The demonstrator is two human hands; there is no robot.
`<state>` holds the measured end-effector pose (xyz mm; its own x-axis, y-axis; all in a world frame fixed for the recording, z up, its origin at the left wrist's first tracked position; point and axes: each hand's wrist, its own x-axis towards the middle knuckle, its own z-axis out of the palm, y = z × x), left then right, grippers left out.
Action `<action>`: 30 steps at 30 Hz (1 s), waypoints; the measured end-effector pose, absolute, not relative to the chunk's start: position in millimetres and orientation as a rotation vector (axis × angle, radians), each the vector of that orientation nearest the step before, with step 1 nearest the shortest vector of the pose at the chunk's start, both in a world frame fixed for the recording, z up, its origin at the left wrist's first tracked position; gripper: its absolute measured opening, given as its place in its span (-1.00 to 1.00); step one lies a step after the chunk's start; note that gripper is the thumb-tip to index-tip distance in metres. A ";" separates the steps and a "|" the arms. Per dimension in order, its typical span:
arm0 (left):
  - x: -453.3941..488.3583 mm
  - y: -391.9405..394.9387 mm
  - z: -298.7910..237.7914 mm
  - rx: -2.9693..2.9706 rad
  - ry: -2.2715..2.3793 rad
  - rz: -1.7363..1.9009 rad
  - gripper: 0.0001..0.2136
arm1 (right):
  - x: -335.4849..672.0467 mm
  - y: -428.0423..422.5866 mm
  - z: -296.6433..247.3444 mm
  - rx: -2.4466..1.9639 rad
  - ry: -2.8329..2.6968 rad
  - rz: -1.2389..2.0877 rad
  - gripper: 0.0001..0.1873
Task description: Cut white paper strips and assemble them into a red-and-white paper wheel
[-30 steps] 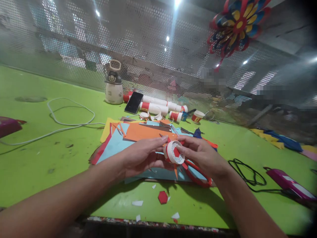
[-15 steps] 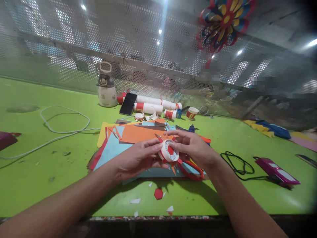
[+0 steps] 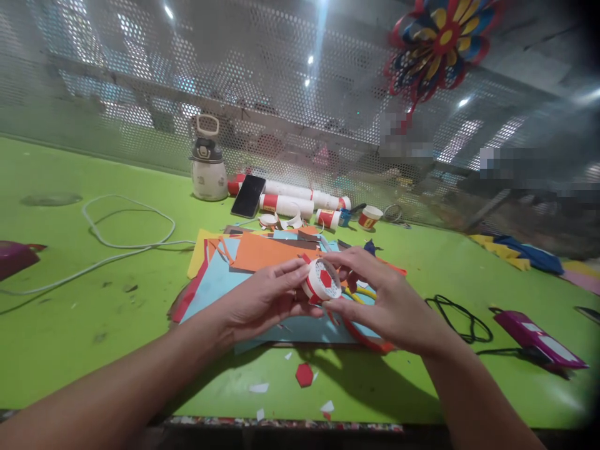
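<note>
A cut-down paper cup (image 3: 323, 280), white and ring-like with a red hexagon and a speckled pattern on its base, is tilted toward me over the paper stack. My left hand (image 3: 274, 290) grips its left side, thumb on the wall and fingers beneath. Across the cup's right side spans my right hand (image 3: 379, 290), thumb at the lower rim and fingertips at the upper edge. Red paper points stick out around the cup, partly covered by my fingers. Orange-red scissor handles (image 3: 368, 340) lie below my right hand. A red paper hexagon (image 3: 304, 375) rests on the table nearer to me.
Under my hands lie coloured paper sheets (image 3: 210, 294). Behind them are a phone (image 3: 248, 195), stacked paper cups (image 3: 288, 206), a single cup (image 3: 370, 217) and a bottle (image 3: 209, 178). A white cable (image 3: 126, 251) loops leftward; a purple device (image 3: 539, 337) lies right.
My right hand has shifted from pinching the cup's rim near its base to spanning its right side, thumb lower and fingers spread wider. The cup has turned slightly. The camera view has shifted a little.
</note>
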<state>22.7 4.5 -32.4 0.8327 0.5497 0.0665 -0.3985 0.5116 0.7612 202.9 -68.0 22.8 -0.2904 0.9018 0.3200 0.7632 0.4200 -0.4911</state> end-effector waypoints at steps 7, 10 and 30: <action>23.8 3.9 -35.3 0.858 0.201 0.581 -0.82 | 204.5 -62.6 15.9 -1.410 -2.074 0.440 -0.65; 24.3 4.1 -36.3 0.852 0.202 0.577 -0.81 | 204.6 -63.6 15.4 -1.413 -2.065 0.449 -0.69; 22.9 5.8 -35.1 0.868 0.194 0.584 -0.81 | 197.4 -67.4 11.5 -1.423 -2.052 0.233 -0.63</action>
<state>22.9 5.8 -35.1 0.8281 0.5561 0.0707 -0.4031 0.5029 0.7646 197.4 -67.4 11.5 -0.2248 0.8934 0.3891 0.7835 0.4031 -0.4729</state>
